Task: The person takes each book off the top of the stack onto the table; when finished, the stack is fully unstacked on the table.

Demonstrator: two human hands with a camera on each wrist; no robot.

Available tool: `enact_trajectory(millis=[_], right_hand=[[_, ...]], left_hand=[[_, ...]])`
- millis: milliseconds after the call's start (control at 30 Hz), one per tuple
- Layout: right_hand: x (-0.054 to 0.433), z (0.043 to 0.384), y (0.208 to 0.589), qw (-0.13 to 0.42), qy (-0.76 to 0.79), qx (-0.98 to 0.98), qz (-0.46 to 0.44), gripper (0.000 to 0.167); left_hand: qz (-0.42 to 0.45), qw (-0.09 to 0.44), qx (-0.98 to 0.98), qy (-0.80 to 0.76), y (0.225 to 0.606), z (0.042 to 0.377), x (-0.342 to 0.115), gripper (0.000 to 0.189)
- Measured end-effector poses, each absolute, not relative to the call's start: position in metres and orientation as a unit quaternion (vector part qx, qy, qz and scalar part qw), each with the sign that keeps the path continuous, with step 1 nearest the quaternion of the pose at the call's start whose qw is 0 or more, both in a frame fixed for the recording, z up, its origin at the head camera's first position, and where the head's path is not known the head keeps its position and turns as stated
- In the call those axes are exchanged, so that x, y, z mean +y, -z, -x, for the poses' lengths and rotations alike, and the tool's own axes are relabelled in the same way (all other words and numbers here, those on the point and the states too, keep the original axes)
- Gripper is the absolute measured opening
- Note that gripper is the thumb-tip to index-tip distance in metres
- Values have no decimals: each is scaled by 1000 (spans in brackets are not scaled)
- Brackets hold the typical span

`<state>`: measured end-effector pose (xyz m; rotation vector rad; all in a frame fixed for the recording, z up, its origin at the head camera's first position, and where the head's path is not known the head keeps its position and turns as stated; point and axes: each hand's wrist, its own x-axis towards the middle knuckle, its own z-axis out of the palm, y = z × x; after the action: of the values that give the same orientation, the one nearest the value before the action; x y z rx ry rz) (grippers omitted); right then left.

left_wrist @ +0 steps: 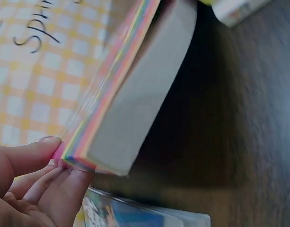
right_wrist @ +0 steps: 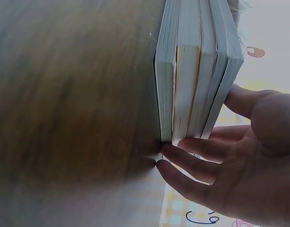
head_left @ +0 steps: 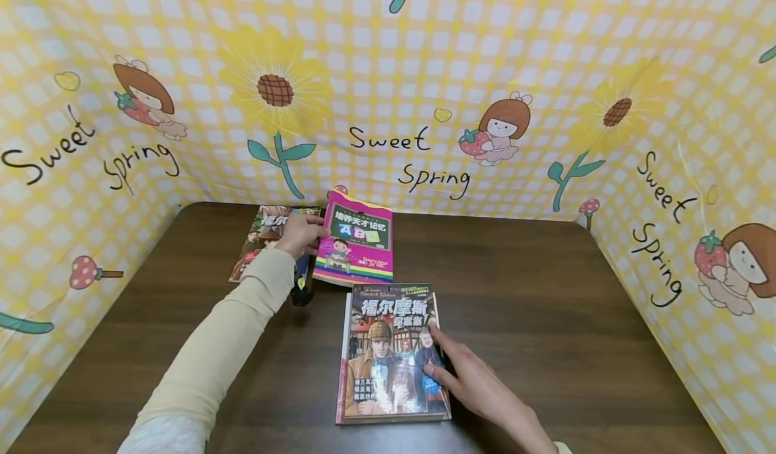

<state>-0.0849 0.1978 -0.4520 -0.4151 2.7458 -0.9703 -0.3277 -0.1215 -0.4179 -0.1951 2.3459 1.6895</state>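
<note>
My left hand (head_left: pixel 301 234) pinches the left edge of a pink book (head_left: pixel 382 255) with a green board and ABC on its cover. In the left wrist view, my thumb is on top and fingers are beneath; the book tilts up, showing its rainbow spine band and pages. Nearer me lies a stack of several books (right_wrist: pixel 188 71), topped by a detective storybook (head_left: pixel 391 353). Against the stack's right side rests my right hand (head_left: pixel 479 376), thumb on the top cover, fingers extended loosely along the side.
Partly under my left forearm lies another illustrated book (head_left: pixel 251 245), at the back left. Beside it, near my left wrist, is a black object (head_left: pixel 302 292). A yellow checked cloth (head_left: pixel 388 70) surrounds the dark wooden table (head_left: pixel 533 292) at the back and sides.
</note>
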Motion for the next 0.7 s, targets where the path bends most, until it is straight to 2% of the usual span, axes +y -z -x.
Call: enact_trajectory(millis=[233,367,500,700], right_hand=[[199,88,455,101,331,928,137,68],[198,87,454,103,335,928,130,68],[198,87,453,103,335,928,127,68],[197,86,453,100,333,929,129,68]], left_hand=[[46,90,863,-494,431,334,-118,46],[28,81,896,-435,438,338,-116,34],[9,85,920,-382,436,338,-114,21],[8,112,923,-368,432,338,-112,19]])
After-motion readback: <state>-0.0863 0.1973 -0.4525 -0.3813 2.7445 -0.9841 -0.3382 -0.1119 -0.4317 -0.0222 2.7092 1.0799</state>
